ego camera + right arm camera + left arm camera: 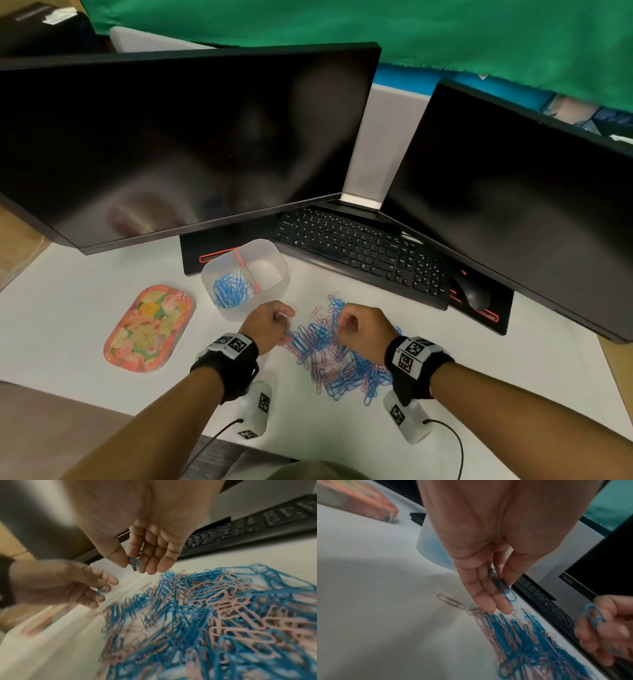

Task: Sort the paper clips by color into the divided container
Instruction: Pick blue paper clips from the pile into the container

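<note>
Item: left hand point(481, 563), at the near-left edge of the heap. Thumb and fingers pinched one blue paper clip point(502, 586); remaining fingers extended toward the desk.

Item: right hand point(150, 545), over the far side of the heap. Thumb and forefinger pinched a second blue clip point(135, 562); other fingers loosely curled.

Item: mixed heap of clips point(337, 353), blue and pink, loose on the white desk point(85, 315), near the person.

Item: divided container point(270, 284), translucent, far-left of the heap. Left compartment held blue clips point(230, 289); right compartment looked bare; orange divider point(248, 270) between.

Handling advice, as judgement: both held clips belonged in the left compartment. Carry them over the rim before letting go, keeping left of the divider; lift straight so tangled neighbours fall away.
</note>
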Demonstrator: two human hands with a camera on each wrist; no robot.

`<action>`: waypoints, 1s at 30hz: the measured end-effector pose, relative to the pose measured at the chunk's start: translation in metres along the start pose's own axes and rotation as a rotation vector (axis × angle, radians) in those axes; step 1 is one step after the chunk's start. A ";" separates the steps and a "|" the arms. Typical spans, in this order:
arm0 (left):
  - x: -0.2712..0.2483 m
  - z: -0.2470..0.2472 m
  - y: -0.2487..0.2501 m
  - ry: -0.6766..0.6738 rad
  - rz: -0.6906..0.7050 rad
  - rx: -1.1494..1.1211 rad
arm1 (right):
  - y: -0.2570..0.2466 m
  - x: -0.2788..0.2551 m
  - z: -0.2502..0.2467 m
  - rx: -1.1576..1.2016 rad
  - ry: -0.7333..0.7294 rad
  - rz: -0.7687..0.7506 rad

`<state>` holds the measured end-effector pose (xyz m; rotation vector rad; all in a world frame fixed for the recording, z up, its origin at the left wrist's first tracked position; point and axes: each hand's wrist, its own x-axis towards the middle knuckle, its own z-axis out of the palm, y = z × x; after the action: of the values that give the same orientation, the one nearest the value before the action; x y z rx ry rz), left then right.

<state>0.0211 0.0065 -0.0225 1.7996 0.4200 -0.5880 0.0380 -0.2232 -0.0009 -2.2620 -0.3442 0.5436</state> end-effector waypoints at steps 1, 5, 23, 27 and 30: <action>0.000 0.002 0.002 -0.018 -0.030 -0.061 | -0.001 0.001 -0.001 0.041 0.023 0.037; -0.003 0.007 0.009 -0.057 -0.122 -0.268 | -0.004 0.003 -0.004 0.325 0.030 0.176; -0.007 0.036 -0.010 -0.047 0.245 0.958 | 0.000 0.009 0.022 -0.379 -0.191 -0.117; -0.007 0.035 -0.008 -0.056 0.241 0.972 | -0.002 0.012 0.030 -0.471 -0.195 -0.208; -0.008 0.032 -0.007 -0.034 0.263 0.954 | -0.005 0.013 0.028 -0.492 -0.202 -0.234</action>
<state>0.0045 -0.0222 -0.0308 2.6837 -0.1783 -0.6854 0.0357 -0.1970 -0.0174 -2.5855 -0.9180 0.6138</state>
